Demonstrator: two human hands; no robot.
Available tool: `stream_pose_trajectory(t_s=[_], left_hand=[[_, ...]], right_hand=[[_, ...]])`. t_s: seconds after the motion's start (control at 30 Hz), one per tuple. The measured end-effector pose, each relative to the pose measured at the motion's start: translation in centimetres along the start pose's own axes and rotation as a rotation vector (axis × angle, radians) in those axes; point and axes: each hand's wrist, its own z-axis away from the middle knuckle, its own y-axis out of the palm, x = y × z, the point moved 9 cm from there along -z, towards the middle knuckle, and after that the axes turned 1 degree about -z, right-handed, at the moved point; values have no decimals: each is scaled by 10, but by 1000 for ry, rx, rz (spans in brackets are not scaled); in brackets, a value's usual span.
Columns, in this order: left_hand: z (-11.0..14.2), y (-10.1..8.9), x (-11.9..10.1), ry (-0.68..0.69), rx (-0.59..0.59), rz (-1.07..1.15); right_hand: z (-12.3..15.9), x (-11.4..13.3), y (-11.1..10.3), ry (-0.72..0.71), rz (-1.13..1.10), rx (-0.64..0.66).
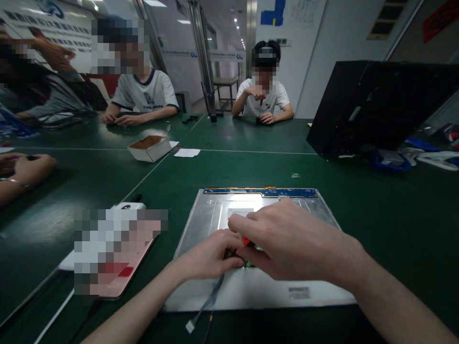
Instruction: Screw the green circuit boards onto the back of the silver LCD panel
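A flat display panel (258, 289) with a silvery metal back lies in front of me, a blue circuit strip (261, 192) along its far edge. My right hand (279, 239) is closed above the panel's middle, around a red-handled screwdriver (246, 241) that is mostly hidden by the fingers. Just left of it, my left hand (218, 253) pinches at a small green circuit board (248, 263), largely covered by both hands. From under the left fingers a dark cable (214, 291) runs toward me, ending in a white connector (190, 326).
Two phones, one pink-backed (143, 248), lie at left beside cables. Beyond stand an open white box (150, 149) and a paper slip (187, 153). A large black monitor (380, 107) and a blue tray (389, 160) are at right. Several people sit around the green table (247, 167).
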Motion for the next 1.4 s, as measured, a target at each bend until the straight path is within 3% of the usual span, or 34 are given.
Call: stream_pose_trajectory(t_s=[0.3,0.7,1.0,1.27,1.4], left_hand=[[0,2,1,4,-3,-19],[0,0,-2,14,-4,-25],[0,3,3,-15,20,22],[0,2,4,-29,20,-3],[-1,3,5,-32,17,5]], right_hand=[[2,6,-4,-57,-73,24],[0,-1,0,-6,47,-9],[1,4,-4,-50,-67,17],[1,1,-1,-13,34,-20],[0,1,-2,-26,-18,1]])
